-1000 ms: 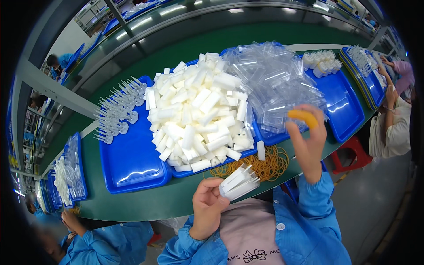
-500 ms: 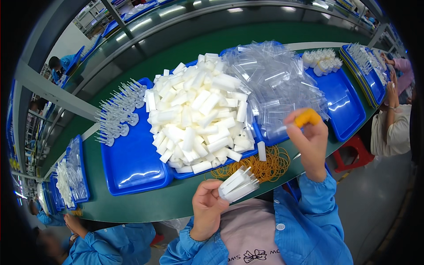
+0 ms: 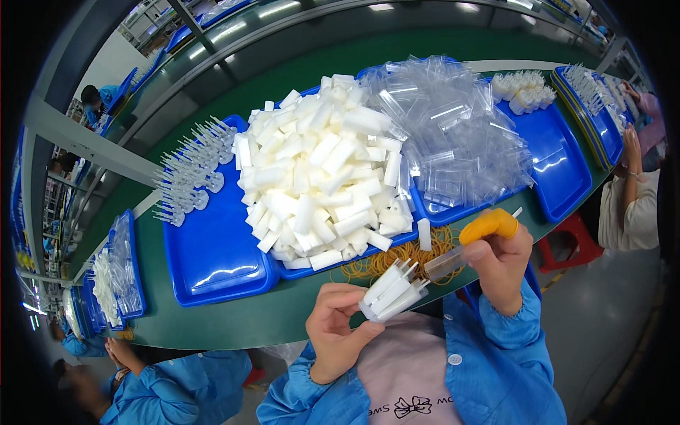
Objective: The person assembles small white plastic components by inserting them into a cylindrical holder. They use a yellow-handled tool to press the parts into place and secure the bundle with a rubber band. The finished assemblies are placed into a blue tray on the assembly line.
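Note:
My left hand point(image 3: 338, 331) is closed around the base of a small pronged holder point(image 3: 394, 292). White sponge pieces sit on it, and thin tips stick out of its upper right end. Between the thumb and fingers of my right hand point(image 3: 500, 263) is a clear plastic sleeve point(image 3: 443, 265), held just right of the holder's tips; I cannot tell whether they touch. A yellow finger cot point(image 3: 489, 225) covers one right finger. Behind both hands lie loose rubber bands point(image 3: 372, 265) and a single white sponge piece point(image 3: 424, 234).
A tall heap of white sponge pieces point(image 3: 312, 177) fills one blue tray, with clear sleeves point(image 3: 446, 127) heaped to its right. Pronged holders point(image 3: 191, 173) stand on the left blue tray point(image 3: 219, 273). Finished-looking white clusters point(image 3: 524, 91) rest on the right tray point(image 3: 556, 166). Co-workers sit at both sides.
My right hand has come down and nearer from the sleeve heap, with a clear sleeve now plainly in its grip. The left hand and holder have shifted slightly, the tips tilting up.

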### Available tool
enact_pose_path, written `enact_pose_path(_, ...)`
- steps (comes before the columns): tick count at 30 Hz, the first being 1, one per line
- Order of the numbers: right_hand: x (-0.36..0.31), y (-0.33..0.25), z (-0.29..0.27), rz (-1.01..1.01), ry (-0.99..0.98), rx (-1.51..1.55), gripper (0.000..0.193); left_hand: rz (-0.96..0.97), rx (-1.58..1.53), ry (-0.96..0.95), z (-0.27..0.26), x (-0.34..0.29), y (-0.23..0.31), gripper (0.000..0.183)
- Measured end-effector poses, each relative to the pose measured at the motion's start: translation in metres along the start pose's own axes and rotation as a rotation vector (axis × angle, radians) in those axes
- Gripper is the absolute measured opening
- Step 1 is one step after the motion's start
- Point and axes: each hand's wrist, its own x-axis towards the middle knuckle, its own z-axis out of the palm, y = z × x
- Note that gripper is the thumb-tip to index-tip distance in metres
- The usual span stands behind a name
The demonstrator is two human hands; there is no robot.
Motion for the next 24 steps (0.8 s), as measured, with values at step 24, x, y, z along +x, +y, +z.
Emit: enact_pose_path(24,0.008,0.005,0.011,0.12,-0.111,0.056,0.011,0.204,0.445,-0.002,0.004,-0.001,0.008,0.047)
